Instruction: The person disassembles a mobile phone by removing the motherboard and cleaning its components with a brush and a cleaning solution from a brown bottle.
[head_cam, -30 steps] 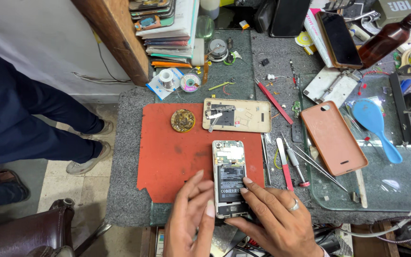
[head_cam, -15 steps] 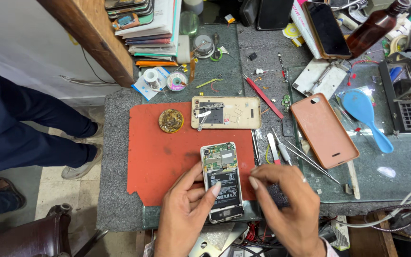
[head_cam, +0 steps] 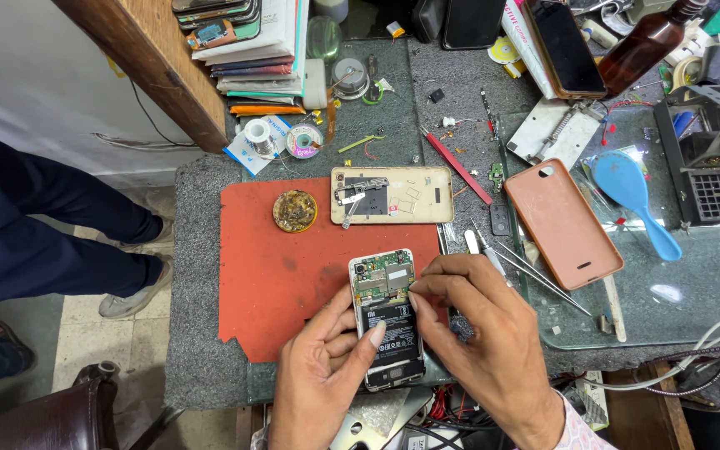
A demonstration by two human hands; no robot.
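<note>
The opened phone (head_cam: 387, 317) is steadied lengthwise on the red mat (head_cam: 277, 283) by the left hand (head_cam: 327, 379), while its upper circuit board is met by the pinched right hand (head_cam: 481, 346).

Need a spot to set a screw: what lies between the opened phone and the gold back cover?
Head view: only bare red mat between opened phone and gold back cover.

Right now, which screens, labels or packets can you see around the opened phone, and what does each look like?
Black rectangular battery label: inside the opened phone, under left hand and right hand.
Dark blank phone screen: top right, tilted, tan-edged.
Small blue-and-white packet: left of the red mat, under a solder spool.
</note>
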